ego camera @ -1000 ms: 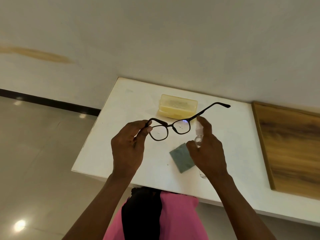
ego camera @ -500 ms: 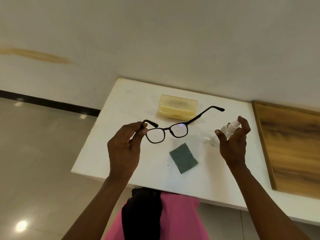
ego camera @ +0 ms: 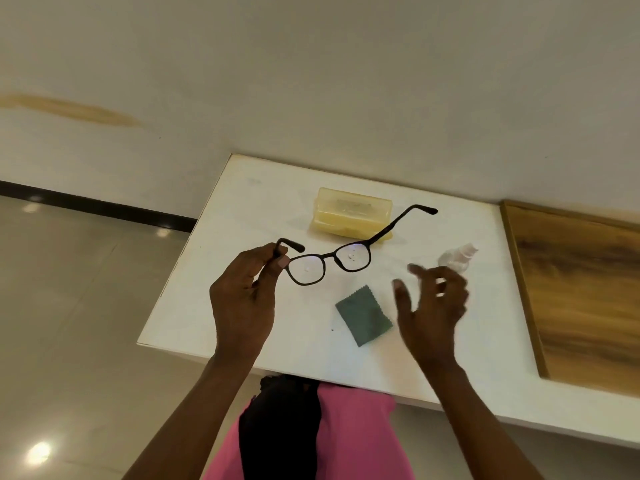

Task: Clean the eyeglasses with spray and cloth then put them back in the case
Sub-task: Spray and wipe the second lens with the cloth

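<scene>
White table (ego camera: 242,306) carries a green cloth (ego camera: 363,320), with a yellow case (ego camera: 351,216) behind it. Left hand (ego camera: 242,299) pinches the eyeglasses (ego camera: 329,263); right hand (ego camera: 429,306), blurred, hovers loosely spread beside the cloth, holding nothing.

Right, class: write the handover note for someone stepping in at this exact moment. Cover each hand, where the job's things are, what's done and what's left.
Left hand: pinches the eyeglasses at one temple hinge, held above the table, temples unfolded.
Right hand: empty, fingers loosely spread, blurred, near the spray bottle.
Spray bottle lies on the table, right of the glasses. Cloth lies flat below them. Yellow case sits behind, lid closed as far as shows.
Done: droplets show on both lenses.
Left: wipe with cloth, fold, put in case.
</scene>
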